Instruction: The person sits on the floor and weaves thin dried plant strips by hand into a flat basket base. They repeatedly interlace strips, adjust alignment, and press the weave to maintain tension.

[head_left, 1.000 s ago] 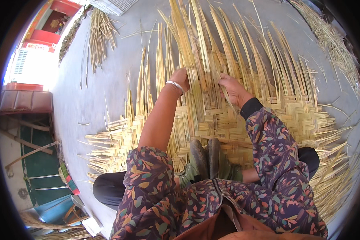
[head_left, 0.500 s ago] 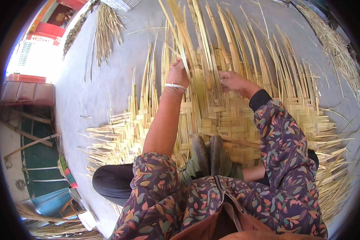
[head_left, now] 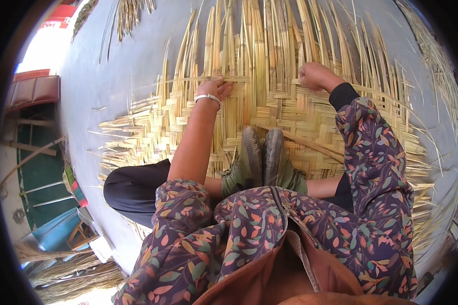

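Note:
A partly woven mat (head_left: 310, 119) of flat, pale yellow split reeds lies under my feet, its loose ends fanning out at the far side and both flanks. Across the upright reeds runs a thin crosswise reed strip (head_left: 239, 79). The fingers of my left hand (head_left: 215, 89) are closed around it, left of the middle. To the right, my right hand (head_left: 318, 76) makes a fist on the same line, with strip showing on either side of it. Between my hands, some upright reeds cover the strip's middle.
My shoes (head_left: 274, 155) rest on the near part of the mat, beside a loose reed (head_left: 310, 144). Bundled stalks (head_left: 132, 18) lie on the grey floor at the far left, more stalks (head_left: 432, 61) at the far right. A brown padded seat (head_left: 34, 93) stands at left.
The upright reeds that stood raised between my hands now lie flat. My hands have moved apart, and the crosswise strip now stretches between them. The view has shifted slightly.

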### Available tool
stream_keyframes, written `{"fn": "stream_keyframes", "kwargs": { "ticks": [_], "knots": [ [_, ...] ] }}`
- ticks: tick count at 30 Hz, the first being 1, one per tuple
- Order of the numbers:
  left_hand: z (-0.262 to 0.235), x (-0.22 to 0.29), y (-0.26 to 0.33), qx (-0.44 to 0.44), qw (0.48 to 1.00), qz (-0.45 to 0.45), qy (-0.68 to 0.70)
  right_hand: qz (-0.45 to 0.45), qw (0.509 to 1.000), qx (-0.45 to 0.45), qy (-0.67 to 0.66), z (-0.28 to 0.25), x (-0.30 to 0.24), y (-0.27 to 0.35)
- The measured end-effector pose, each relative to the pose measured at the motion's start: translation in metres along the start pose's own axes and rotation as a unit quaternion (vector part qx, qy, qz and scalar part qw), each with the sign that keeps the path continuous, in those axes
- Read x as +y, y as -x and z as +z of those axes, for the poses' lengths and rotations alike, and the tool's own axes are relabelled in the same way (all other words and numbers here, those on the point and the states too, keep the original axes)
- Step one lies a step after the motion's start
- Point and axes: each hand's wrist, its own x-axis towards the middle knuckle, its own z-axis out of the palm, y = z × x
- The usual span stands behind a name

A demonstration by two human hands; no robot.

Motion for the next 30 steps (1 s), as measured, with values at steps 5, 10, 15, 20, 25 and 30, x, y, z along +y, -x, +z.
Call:
{"fn": "stream_keyframes", "kwargs": {
  "ticks": [5,10,15,20,25,30],
  "knots": [
    [-0.025,-0.019,-0.018,-0.054,0.995,-0.031,0.084,-0.033,0.998,-0.021,0.039,0.009,0.005,-0.009],
    [-0.024,-0.010,-0.019,-0.089,0.992,0.015,0.083,-0.091,0.995,0.047,0.006,0.027,0.036,-0.014],
    [-0.036,-0.019,-0.035,-0.016,0.990,0.006,0.143,-0.023,0.998,0.052,-0.017,0.029,0.022,-0.008],
    [-0.043,-0.028,-0.051,-0.084,0.978,-0.025,0.187,-0.030,0.997,0.073,0.010,0.029,0.024,-0.006],
    [-0.037,-0.023,-0.043,-0.089,0.971,-0.054,0.213,-0.011,0.997,0.059,0.049,0.024,0.024,-0.007],
    [-0.043,-0.023,-0.047,-0.120,0.966,-0.057,0.221,0.012,0.994,0.059,0.089,0.014,-0.001,0.004]
  ]
}}
